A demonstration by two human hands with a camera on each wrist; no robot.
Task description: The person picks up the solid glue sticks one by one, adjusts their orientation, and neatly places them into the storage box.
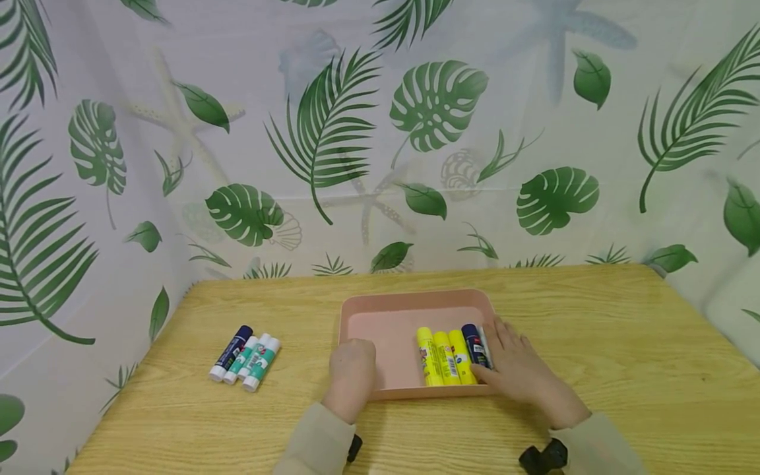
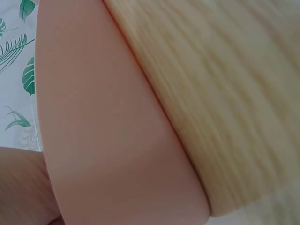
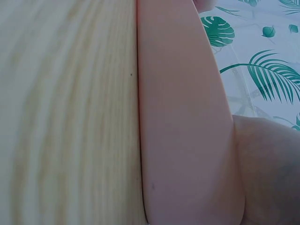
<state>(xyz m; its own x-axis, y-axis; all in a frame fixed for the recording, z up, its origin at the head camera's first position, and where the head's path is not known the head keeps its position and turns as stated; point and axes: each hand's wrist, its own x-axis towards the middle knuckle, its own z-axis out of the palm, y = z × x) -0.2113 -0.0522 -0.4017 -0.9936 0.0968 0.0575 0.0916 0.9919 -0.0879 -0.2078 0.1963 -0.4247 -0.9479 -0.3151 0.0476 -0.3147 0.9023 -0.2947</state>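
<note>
A pink tray (image 1: 415, 392) lies on the table, its wall (image 2: 98, 103) large in the left wrist view. My left hand (image 1: 353, 369) grips its left side near the front corner, fingers curled and partly hidden. Over the right side lies my right hand (image 1: 516, 366), fingers fairly straight, thumb inside beside the glue sticks. In the tray's right half several glue sticks lie side by side: yellow ones (image 1: 442, 359), a dark blue one (image 1: 475, 346), and a whitish one (image 1: 485, 346) partly hidden by the right hand. The right wrist view shows the tray's wall (image 3: 187, 112) and part of that hand.
Left of the tray, a dark blue glue stick (image 1: 231, 353) and several green-and-white glue sticks (image 1: 261, 363) lie together on the wooden table (image 1: 641, 343). A leaf-patterned cloth (image 1: 368, 165) hangs behind the table and at its sides.
</note>
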